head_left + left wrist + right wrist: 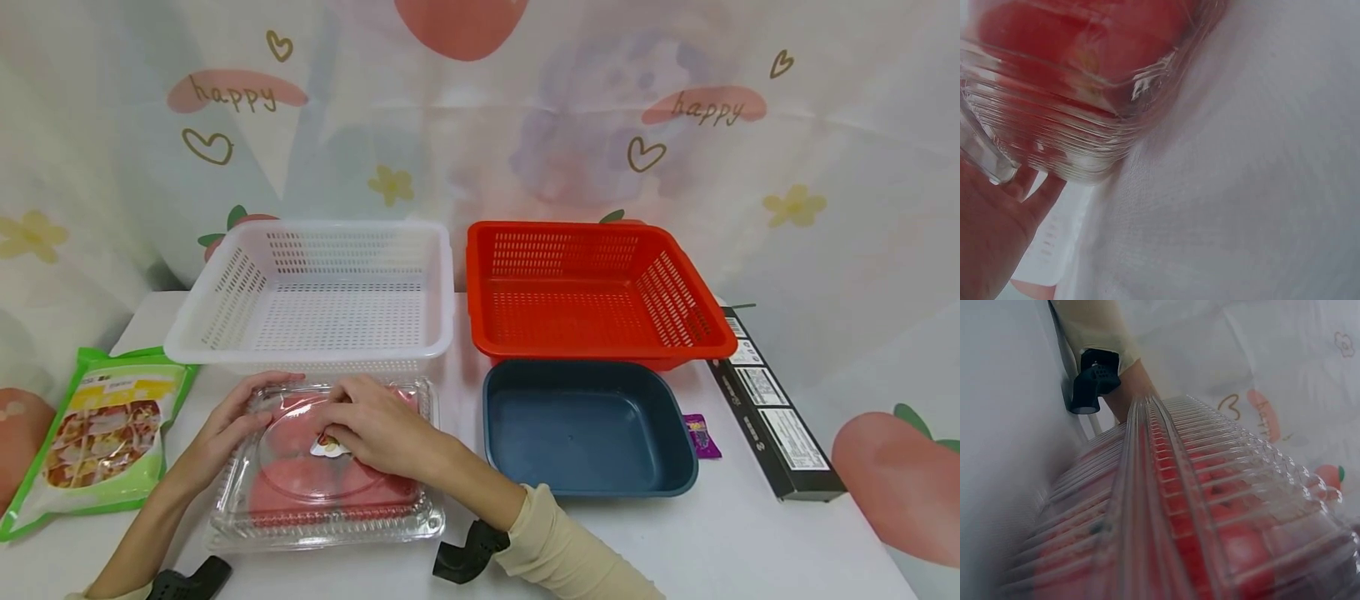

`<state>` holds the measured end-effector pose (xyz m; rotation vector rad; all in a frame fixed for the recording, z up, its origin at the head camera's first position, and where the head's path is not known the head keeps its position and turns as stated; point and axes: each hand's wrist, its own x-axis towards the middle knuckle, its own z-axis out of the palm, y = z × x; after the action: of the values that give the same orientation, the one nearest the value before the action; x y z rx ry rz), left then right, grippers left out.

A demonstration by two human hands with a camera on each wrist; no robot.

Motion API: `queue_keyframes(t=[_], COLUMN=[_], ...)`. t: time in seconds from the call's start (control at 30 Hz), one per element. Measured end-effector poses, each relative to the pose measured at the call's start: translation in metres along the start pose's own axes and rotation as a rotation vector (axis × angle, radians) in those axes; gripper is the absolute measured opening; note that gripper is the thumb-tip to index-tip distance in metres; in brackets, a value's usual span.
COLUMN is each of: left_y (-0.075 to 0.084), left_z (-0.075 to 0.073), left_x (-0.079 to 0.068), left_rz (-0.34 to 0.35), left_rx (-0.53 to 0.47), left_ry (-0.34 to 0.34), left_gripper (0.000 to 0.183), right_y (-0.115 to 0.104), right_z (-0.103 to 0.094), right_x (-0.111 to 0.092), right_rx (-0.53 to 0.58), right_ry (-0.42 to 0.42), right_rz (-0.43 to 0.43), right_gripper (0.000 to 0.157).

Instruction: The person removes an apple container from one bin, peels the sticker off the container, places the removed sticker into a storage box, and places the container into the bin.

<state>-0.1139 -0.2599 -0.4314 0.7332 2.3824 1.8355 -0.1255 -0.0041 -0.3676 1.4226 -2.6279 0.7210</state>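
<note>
A clear plastic clamshell box (300,537) with a ribbed rim lies on the white table, lid down over large round red fruits (300,492) that look like tomatoes. My left hand (225,429) grips the box's left side near its far corner. In the left wrist view, that hand's fingers (1044,197) reach along the ribbed side wall. Over the lid's middle, my right hand (378,425) has bent fingers and pinches at a small white printed sticker (327,447). Its fingertips partly cover the sticker. The right wrist view shows the ribbed box side (1147,506) close up, with that hand hidden.
Behind the box stands a white basket (442,325), with a red basket (600,350) to its right. A dark blue basin (585,492) is right of the box. Farther right lie a purple packet (702,437) and a long black box (776,417). A green food bag (105,433) lies left.
</note>
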Motion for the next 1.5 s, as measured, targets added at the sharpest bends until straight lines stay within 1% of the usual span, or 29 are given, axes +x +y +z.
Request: queue_keyframes(t=[0.13,0.33,0.6,0.73,0.93,1.17,1.37,1.5], left_y=[-0.0007,-0.0006,0.0002,0.0002,0.0003,0.0011,0.0007,0.0005], left_z=[-0.0002,0.0006,0.0006,0.0004,0.0005,0.0002,-0.0006,-0.0005], left_x=[-0.0003,-0.0006,-0.0002,0.0001,-0.0009,-0.0007,0.0001,-0.0003], left_rz=[0.003,-0.012,-0.021,-0.019,-0.026,-0.024,-0.027,-0.03], left_rx=[0.003,0.005,0.016,0.005,0.0,-0.001,0.007,0.002], left_ry=[-0.002,0.018,0.027,0.016,0.024,0.011,0.009,0.007], left_gripper=[0.046,0.046,0.045,0.046,0.045,0.046,0.045,0.045], right_y=[-0.0003,-0.0002,0.001,0.0008,0.0005,0.0006,0.0005,0.0004], right_z=[0.0003,0.0001,-0.0004,-0.0016,-0.0023,-0.0025,-0.0028,-0.0027], right_x=[0.0001,0.0002,0.0,-0.0002,-0.0001,0.0001,-0.0001,0.0], right_rx=[-0.013,0.006,0.005,0.008,0.024,0.024,0.027,0.049], right_ry=[0.018,-0.003,-0.019,-0.036,-0.049,-0.048,-0.062,-0.061], right_rz=[0.004,0.033,0.022,0.022,0.02,0.012,0.025,0.028], right_gripper=[0.011,0.013,0.014,0.016,0.018,0.019,0.02,0.019])
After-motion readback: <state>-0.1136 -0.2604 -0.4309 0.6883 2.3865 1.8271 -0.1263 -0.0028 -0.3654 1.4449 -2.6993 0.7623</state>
